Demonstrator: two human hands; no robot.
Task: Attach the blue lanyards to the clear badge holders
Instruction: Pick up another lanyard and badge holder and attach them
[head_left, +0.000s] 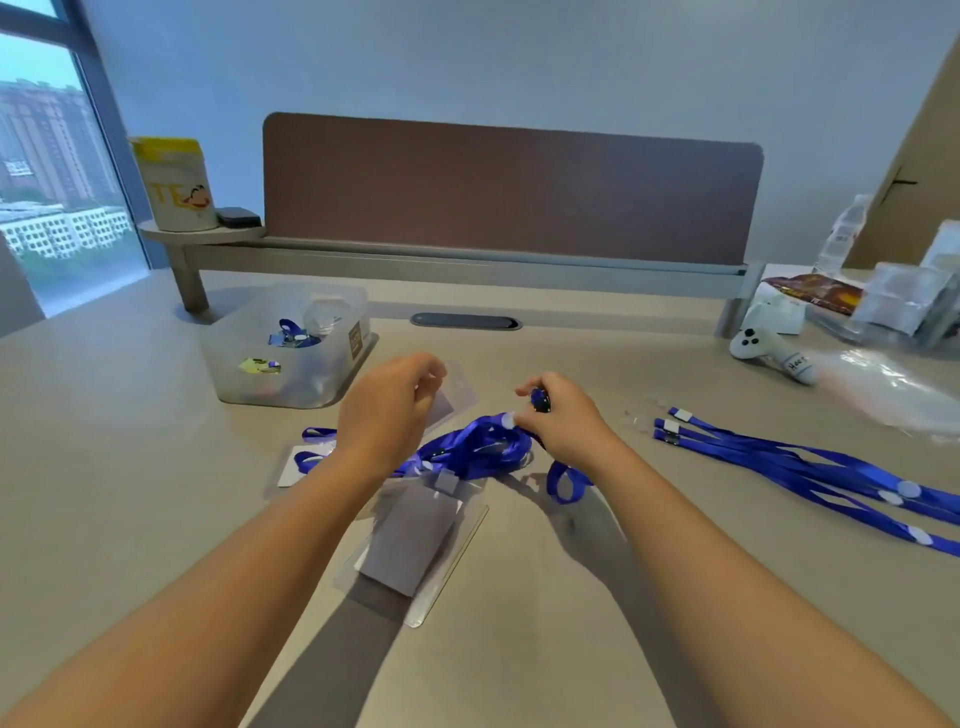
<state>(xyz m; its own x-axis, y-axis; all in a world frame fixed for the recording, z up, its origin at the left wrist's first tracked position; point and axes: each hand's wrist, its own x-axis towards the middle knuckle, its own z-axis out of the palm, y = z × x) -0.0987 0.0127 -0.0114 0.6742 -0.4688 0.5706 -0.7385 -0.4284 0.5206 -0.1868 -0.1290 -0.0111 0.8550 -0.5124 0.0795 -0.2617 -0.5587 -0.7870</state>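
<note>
Nearest the camera, a clear holder (415, 551) lies flat on the desk (156, 467), with a grey card inside it. Its upper end meets a tangled heap of blue lanyards (467, 447) at mid-desk. A second holder (301, 465) lies flat at the left of the heap, with a lanyard loop across it.

The left hand (384, 410) is raised above the left side of the heap. Its fingers are curled and pinch the top edge of a third holder (449, 397), which hangs tilted behind the hand. The right hand (561, 421) is raised above the right side of the heap. Its thumb and fingers are curled around the clip (540, 401) of a lanyard from the heap. The clip and the held holder are near each other but apart.

To the right, three loose lanyards (805, 467) lie spread side by side on the desk, clip ends pointing toward the hands. Crumpled plastic wrap (893, 389) lies just beyond them.

Farther back on the left, a translucent bin (291, 343) stands on the desk and holds a blue lanyard and small items. On the far right lies a white controller (769, 351). A brown divider (509, 187) runs along the rear edge, with a yellow-lidded tub (176, 182) on a shelf at its left end.
</note>
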